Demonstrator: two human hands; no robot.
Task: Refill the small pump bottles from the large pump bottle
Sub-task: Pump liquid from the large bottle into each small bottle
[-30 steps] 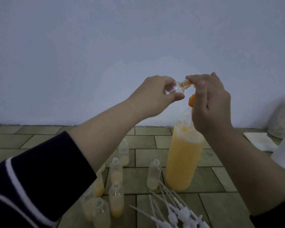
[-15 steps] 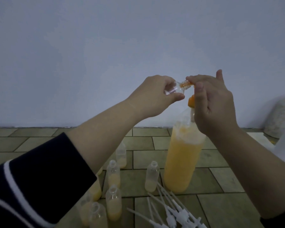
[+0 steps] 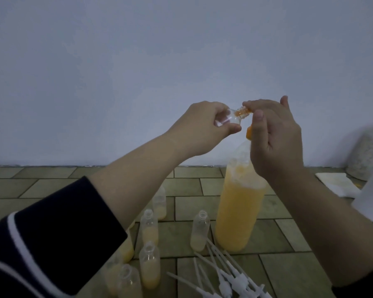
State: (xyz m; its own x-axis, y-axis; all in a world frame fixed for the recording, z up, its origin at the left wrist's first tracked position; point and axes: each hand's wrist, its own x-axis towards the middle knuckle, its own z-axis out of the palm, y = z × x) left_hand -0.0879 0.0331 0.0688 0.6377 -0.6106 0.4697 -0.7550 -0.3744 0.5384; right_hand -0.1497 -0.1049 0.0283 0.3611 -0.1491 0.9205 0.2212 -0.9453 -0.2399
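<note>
Filling step: my left hand (image 3: 202, 127) grips a small clear plastic bottle (image 3: 82, 119) tilted, mouth at the orange nozzle; my right hand (image 3: 274, 134) curls over the tall orange-filled pump bottle (image 3: 238, 211) standing on the tiled floor (image 3: 289, 233). Next, I reckon: keep mouth aligned, pump steadily, avoid drips.

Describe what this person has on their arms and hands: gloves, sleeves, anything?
Both hands are bare: the left hand and the right hand show no gloves, rings or watch. The left arm has a dark navy sleeve pushed up, with a thin white stripe. Only a dark sliver of the right sleeve shows at the frame's corner.
</note>
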